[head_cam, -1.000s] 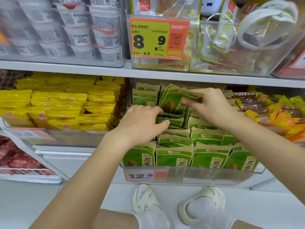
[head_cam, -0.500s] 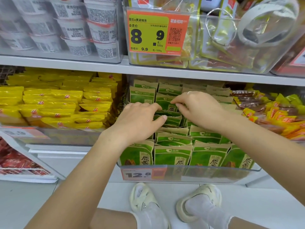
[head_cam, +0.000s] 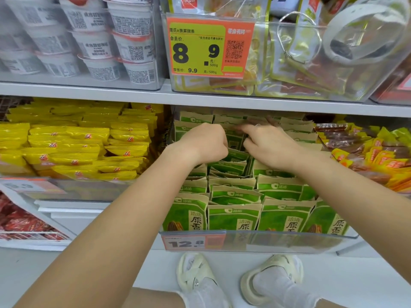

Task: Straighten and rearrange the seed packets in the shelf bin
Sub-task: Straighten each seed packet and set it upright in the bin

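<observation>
Green and tan seed packets (head_cam: 233,215) stand in rows inside a clear shelf bin (head_cam: 289,240) on the lower shelf. Both my hands reach deep into the middle rows. My left hand (head_cam: 203,144) is curled, its fingers tucked down between packets in the middle column. My right hand (head_cam: 265,144) lies just to its right, fingers bent over the tops of the back packets and blurred with motion. The packets under both hands are partly hidden. Front-row packets stand upright.
Yellow snack packs (head_cam: 73,147) fill the bin to the left. Mixed yellow and brown packs (head_cam: 373,152) lie to the right. An upper shelf edge (head_cam: 111,94) hangs close above my hands, carrying white cups (head_cam: 93,41) and a clear bin with a price tag (head_cam: 209,45).
Both hands have moved farther back into the bin and closer together. The left hand's fingers have curled down among the packets. The tilted packet raised by the right hand a second ago is down.
</observation>
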Demonstrator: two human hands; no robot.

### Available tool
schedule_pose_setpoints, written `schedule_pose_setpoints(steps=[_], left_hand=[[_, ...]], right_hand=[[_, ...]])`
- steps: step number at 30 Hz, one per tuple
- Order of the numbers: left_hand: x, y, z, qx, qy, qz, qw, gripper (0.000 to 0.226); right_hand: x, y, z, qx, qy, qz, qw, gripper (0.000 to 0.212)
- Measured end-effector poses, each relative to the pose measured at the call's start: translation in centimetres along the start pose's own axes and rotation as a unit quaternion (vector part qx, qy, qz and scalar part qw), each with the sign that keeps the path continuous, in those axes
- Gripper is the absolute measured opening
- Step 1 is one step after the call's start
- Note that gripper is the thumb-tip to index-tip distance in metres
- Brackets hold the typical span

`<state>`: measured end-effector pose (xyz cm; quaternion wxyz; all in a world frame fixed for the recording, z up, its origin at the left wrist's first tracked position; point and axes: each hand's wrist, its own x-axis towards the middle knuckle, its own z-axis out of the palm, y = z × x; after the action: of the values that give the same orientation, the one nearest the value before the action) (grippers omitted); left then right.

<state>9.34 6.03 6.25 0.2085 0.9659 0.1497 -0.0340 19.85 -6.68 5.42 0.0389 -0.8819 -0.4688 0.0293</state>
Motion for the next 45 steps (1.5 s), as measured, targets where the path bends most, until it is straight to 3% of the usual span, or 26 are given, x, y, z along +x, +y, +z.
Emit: schedule_pose_setpoints(steps=[5,8,10,13,17,21,26,31,37,42,45], left_hand=[[-1.7,0.1,-0.2,0.019,0.1,0.009,0.995,0.029],[-3.9,-0.1,-1.1,0.005,0.169,0.017,0.985,0.029],[-5.1,-0.4,-1.7,-0.021,0.204,0.023,0.978,0.028],[-6.3,-0.7,-2.5,-0.053,0.261,0.044,0.963,0.024],[-7.7,-0.1,-3.7,-0.092,0.356,0.055,0.928,0.018],[-9.2,1.6,-4.6,-0.144,0.406,0.095,0.898,0.022],[-10.9,4.1,-5.8,-0.219,0.394,0.126,0.884,0.016],[-13.5,6.2,-4.9,-0.487,0.292,0.118,0.815,0.009],[-16.5,6.0,1.9,-0.572,0.12,0.035,0.811,0.029],[-19.1,5.7,6.6,-0.64,0.116,-0.007,0.76,0.028],[-20.3,5.4,8.1,-0.647,0.121,-0.012,0.753,0.028]], right_hand=[[-0.2,0.0,-0.5,0.124,0.007,0.023,0.992,0.042],[-0.2,0.3,-1.1,0.267,0.002,0.076,0.961,0.061],[-0.3,0.7,-1.4,0.302,0.004,0.086,0.949,0.066],[-1.8,0.8,-2.1,0.288,-0.004,0.066,0.955,0.067],[-4.9,0.7,-2.9,0.372,-0.044,0.012,0.927,0.074],[-7.2,0.0,-3.0,0.377,0.014,-0.051,0.925,0.047],[-9.9,-1.5,-3.9,0.536,0.117,-0.08,0.832,0.035],[-13.5,-1.7,-3.4,0.599,0.141,-0.046,0.787,0.034],[-18.3,-2.8,0.2,0.682,0.105,0.021,0.724,0.058],[-21.8,-4.8,3.2,0.725,0.065,0.069,0.683,0.029],[-23.3,-5.9,4.6,0.743,0.05,0.081,0.662,0.054]])
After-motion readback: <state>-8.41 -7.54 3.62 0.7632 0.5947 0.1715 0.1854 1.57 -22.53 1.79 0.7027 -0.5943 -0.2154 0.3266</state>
